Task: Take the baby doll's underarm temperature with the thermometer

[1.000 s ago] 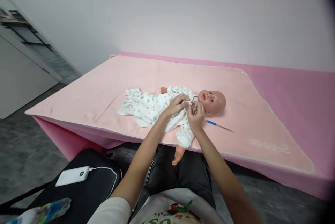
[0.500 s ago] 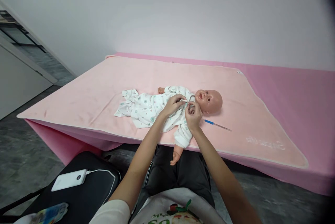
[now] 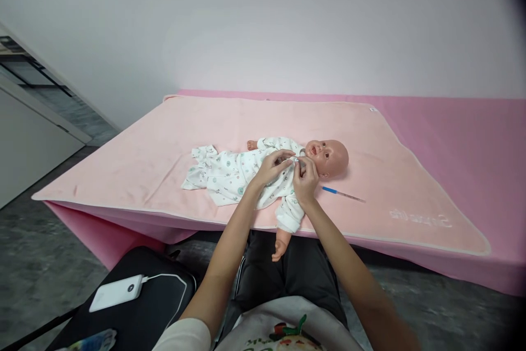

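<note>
A baby doll [image 3: 331, 157] lies on its back on a peach mat [image 3: 172, 126], head to the right, dressed in a white printed baby outfit [image 3: 230, 173]. Both hands meet at the collar, near the doll's chin. My left hand [image 3: 274, 167] pinches the edge of the cloth with its fingertips. Closed opposite it, my right hand [image 3: 306, 180] grips the collar from the head side. The exact spot between the fingertips, perhaps a fastener, is too small to make out. One doll arm [image 3: 281, 243] hangs over the mat's near edge.
A thin blue-handled stick [image 3: 343, 194] lies on the mat right of my right hand. The mat covers a pink cloth [image 3: 460, 137] on the table, against a white wall [image 3: 287, 28]. A black bag [image 3: 139, 296] with a white power bank [image 3: 116, 292] stands at lower left.
The camera view has tilted up slightly. Both hands stay at the collar; the fingers of my right hand have shifted a little, with the fingertips still close together.
</note>
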Demonstrator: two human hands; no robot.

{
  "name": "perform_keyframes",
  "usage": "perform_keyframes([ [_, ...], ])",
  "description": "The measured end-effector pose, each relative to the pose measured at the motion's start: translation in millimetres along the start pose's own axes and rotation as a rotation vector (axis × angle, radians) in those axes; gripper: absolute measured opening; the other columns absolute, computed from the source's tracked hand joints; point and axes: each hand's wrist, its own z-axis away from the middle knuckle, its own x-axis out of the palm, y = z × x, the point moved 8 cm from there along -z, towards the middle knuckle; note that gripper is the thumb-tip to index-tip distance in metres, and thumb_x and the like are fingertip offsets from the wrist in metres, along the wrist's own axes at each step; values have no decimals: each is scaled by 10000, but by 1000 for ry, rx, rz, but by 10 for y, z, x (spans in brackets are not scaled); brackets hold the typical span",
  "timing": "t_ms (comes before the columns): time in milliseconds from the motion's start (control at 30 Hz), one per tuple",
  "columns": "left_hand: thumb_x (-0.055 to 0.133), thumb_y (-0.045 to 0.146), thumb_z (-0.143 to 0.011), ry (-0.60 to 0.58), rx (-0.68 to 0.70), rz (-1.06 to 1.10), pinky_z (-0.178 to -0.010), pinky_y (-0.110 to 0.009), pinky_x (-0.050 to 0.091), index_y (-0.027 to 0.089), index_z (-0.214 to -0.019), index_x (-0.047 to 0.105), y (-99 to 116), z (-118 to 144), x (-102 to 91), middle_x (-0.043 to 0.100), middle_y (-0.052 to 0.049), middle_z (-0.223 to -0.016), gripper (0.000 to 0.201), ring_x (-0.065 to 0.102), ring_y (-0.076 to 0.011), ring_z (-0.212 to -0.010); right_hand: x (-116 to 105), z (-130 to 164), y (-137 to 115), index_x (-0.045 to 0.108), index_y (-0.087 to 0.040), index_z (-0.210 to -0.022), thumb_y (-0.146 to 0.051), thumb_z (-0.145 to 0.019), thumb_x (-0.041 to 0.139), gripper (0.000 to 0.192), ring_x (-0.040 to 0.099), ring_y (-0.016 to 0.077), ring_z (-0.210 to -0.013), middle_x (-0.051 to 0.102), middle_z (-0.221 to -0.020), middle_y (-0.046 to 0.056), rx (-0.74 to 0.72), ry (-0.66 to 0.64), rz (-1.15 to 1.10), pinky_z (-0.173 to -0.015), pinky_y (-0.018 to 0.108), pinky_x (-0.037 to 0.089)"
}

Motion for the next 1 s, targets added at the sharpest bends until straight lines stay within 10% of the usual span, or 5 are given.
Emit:
perform_keyframes([
  [600,521,294,-869,428,101,-614,-928,-353,368,204,-1026,615,223,590,-106,616,-56,-1077,204,529,-194,-1026,35,20,-41,579,-171,-1033,-166,-864,389,255,629,186,-940,656,-991,106,-61,-59,6,-767,303,518],
  [1000,504,226,-856,365,39,-673,-905,-367,356,210,-993,605,197,567,-71,598,-50,-1092,171,510,-211,-1013,163,64,-268,610,-198,-1048,-200,-861,429,259,629,152,-902,645,-995,60,-185,-360,-43,-762,242,508],
])
